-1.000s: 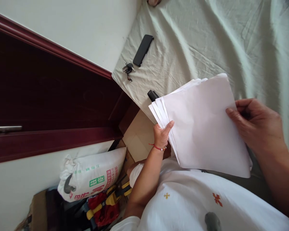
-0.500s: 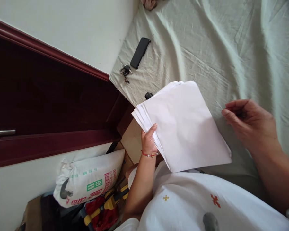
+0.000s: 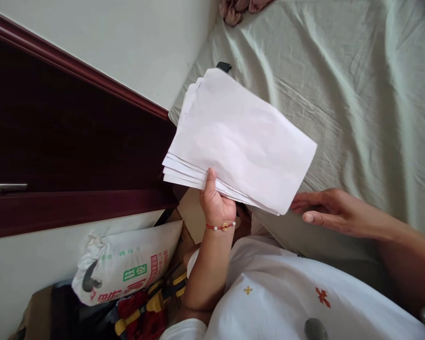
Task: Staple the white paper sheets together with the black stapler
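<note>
Left to right: dark door [image 3: 74,137]; printed sack [image 3: 127,269] on the floor; left hand [image 3: 215,204] closed on the near edge of a fanned stack of paper [image 3: 241,141], raised above the bed sheet [image 3: 357,94]. A firmer thumb pinch would likely keep sheets aligned. Right hand [image 3: 326,212] open, empty, just under the stack's corner. Since earlier, the stack has swung left and up, hiding the phone.

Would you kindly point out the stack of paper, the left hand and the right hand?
stack of paper [image 3: 239,137]: head view, middle of the top sheet.
left hand [image 3: 216,203]: head view, back of the hand below the thumb.
right hand [image 3: 327,212]: head view, middle of the open hand.
</note>
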Tool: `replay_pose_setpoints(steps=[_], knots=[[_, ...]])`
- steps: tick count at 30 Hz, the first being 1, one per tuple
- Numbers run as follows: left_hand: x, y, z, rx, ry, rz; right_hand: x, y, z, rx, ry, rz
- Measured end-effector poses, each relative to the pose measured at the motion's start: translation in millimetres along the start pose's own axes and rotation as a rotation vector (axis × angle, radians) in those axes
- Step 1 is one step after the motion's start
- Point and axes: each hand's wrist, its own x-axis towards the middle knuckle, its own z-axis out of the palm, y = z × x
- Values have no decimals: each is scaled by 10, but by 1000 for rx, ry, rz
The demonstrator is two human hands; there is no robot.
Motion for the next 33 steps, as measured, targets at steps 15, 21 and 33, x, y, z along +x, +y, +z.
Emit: replay_pose_setpoints(steps=[15, 21, 33], knots=[[-318, -251, -66, -70, -175, -246, 102, -21, -26, 537, 654, -56], [-248, -299, -97, -90, -133, -280, 60, 81, -47, 504, 602, 52], [511, -82, -782, 87, -395, -215, -70, -59, -106, 173, 791, -51]])
